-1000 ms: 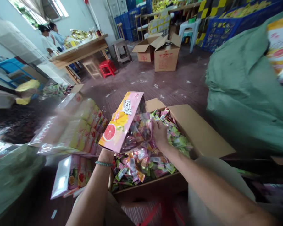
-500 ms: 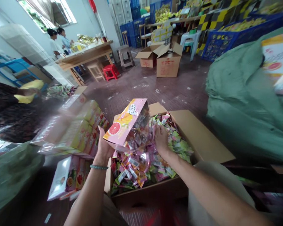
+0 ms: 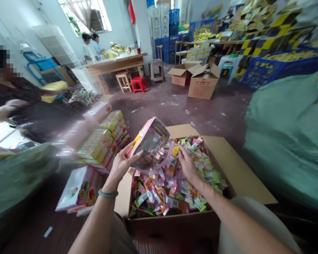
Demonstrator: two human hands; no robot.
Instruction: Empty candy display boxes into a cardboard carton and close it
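**Carefully balanced: a windowed box tipped over a full carton**

From my remote seat I have the windowed box (image 3: 150, 146) up in the air, tilted above the left part of the open carton (image 3: 175, 221), whose heap of small packets (image 3: 169, 194) rises close to the rim. The left hand (image 3: 122, 164) grasps the box by its left edge, thumb on the clear window side. The right hand (image 3: 189, 168) is at the lower right end, fingertips against or just beside the printed pink flap (image 3: 172, 157); I cannot tell whether it pinches that flap or only touches it.

What worries me most is spillage. Packets show inside the box toward its low end, so a slipping left grip or a steeper tilt could slide them out. The clear window looks thin to me (I judge that from its shine alone), so a hard squeeze might buckle it, and a packet caught at the flap could bend the edge.

Room is tighter to the left: the stacked boxes (image 3: 95, 144) stand near the left hand, with more display boxes (image 3: 75, 187) lower down; an elbow swung wide could knock either. The carton's right flap (image 3: 241, 173) juts outward, and a green sack (image 3: 286, 137) bulges beyond it. A co-worker (image 3: 5, 93) in dark patterned clothing is well apart, beyond the stack.
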